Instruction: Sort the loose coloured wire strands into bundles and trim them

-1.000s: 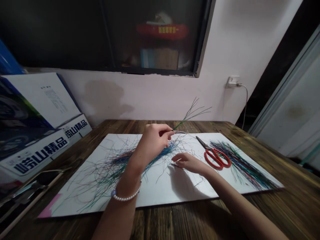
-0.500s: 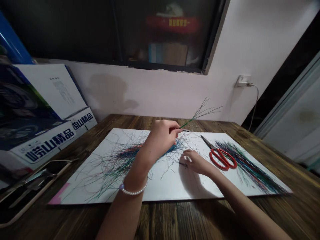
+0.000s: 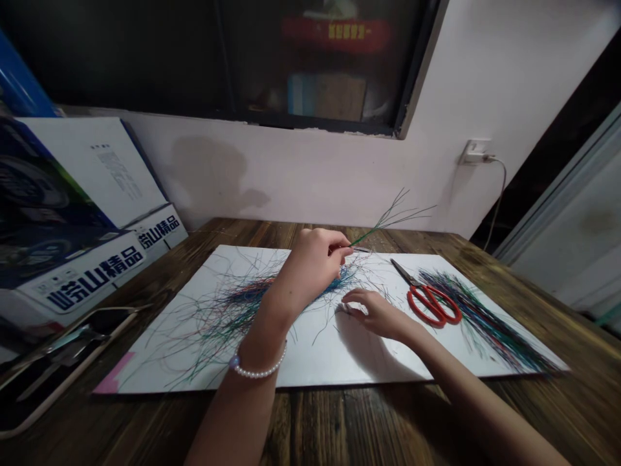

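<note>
My left hand (image 3: 317,262) is closed in a pinch on a small bunch of thin green wires (image 3: 378,225). Their loose ends fan out to the upper right, above the far edge of a white board (image 3: 310,362). Under that wrist lies a tangled pile of coloured wires (image 3: 247,294), partly hidden by the hand and forearm. My right hand (image 3: 373,314) hovers low over the middle of the board, its curved fingers and thumb apart. Red-handled scissors (image 3: 434,305) rest to its right, blades pointing away. Beside them lies a straighter bundle of coloured wires (image 3: 490,323).
The board lies on a dark wooden table (image 3: 310,427). At the left stand a blue and white printed box (image 3: 92,272) and a tray-like case (image 3: 63,362) with metal tools. Behind are a wall with a window (image 3: 233,65) and a plugged socket (image 3: 475,152).
My right hand has shifted slightly left across the board, and the dark scraps by its fingers no longer show. The left hand keeps its pinch on the green wires. The view has tilted slightly.
</note>
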Demonstrator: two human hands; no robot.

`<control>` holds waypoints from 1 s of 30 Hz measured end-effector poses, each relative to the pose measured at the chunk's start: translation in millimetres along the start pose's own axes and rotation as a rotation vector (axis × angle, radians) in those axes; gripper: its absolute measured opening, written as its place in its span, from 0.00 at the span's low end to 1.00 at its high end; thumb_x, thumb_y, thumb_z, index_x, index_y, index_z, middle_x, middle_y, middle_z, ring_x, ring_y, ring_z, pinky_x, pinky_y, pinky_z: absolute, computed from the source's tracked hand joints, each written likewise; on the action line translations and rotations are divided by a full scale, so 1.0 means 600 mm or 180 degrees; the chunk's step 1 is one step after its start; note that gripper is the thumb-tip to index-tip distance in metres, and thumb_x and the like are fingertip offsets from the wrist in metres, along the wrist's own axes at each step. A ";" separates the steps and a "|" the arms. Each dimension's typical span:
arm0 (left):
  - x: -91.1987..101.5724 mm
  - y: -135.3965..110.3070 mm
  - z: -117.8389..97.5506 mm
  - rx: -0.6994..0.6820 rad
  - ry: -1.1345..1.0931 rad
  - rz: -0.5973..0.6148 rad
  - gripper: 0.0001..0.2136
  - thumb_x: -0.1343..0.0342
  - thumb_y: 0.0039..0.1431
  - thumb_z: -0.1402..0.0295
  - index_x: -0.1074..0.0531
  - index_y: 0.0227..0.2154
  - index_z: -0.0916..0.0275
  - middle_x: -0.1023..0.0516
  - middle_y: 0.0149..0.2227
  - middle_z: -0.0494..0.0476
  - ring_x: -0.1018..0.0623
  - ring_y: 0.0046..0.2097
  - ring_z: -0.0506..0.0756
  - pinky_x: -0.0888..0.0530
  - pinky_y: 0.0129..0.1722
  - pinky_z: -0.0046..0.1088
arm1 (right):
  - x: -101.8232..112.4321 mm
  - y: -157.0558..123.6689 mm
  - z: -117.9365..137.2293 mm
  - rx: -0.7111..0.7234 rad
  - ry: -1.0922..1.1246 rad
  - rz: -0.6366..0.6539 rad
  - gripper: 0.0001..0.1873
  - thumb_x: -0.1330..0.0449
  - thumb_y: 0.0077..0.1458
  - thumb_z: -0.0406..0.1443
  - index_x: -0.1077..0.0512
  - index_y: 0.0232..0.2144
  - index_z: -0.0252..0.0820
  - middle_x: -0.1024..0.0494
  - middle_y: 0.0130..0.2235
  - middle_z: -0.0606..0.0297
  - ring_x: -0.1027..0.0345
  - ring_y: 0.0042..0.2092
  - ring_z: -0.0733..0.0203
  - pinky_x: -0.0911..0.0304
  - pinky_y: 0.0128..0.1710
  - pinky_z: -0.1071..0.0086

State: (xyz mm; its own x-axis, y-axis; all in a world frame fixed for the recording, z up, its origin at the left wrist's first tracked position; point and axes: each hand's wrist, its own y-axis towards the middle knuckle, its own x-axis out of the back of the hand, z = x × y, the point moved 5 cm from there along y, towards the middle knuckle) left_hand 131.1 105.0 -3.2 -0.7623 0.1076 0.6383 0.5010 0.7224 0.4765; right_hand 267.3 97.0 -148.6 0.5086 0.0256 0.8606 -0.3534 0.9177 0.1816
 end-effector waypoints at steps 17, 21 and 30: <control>-0.007 -0.001 -0.002 0.0081 -0.0015 0.0081 0.09 0.49 0.56 0.72 0.27 0.24 0.64 0.27 0.21 0.52 0.31 0.20 0.47 0.33 0.23 0.24 | -0.011 -0.006 -0.004 -0.0038 0.0128 0.0159 0.17 0.50 0.55 0.27 0.34 0.47 0.41 0.21 0.40 0.57 0.28 0.42 0.56 0.37 0.39 0.67; -0.008 -0.001 -0.005 0.0074 0.0029 0.0063 0.09 0.49 0.56 0.72 0.26 0.24 0.64 0.27 0.20 0.52 0.31 0.20 0.47 0.32 0.24 0.24 | -0.013 -0.004 -0.008 -0.0059 0.0064 0.0077 0.22 0.51 0.55 0.27 0.40 0.53 0.39 0.24 0.46 0.52 0.30 0.45 0.54 0.38 0.41 0.65; -0.009 -0.002 -0.008 0.0177 -0.0027 0.0056 0.08 0.49 0.56 0.73 0.27 0.24 0.65 0.27 0.21 0.52 0.31 0.20 0.47 0.32 0.22 0.23 | -0.022 -0.004 -0.014 -0.0065 0.0001 0.0088 0.25 0.51 0.55 0.26 0.42 0.55 0.39 0.23 0.43 0.54 0.30 0.42 0.56 0.38 0.39 0.66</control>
State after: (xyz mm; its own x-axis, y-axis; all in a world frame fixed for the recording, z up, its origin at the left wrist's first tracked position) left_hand 136.7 100.6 -4.4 -0.7572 0.1261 0.6409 0.4909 0.7572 0.4309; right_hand 267.8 98.0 -164.1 0.4991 0.0511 0.8651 -0.3511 0.9246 0.1479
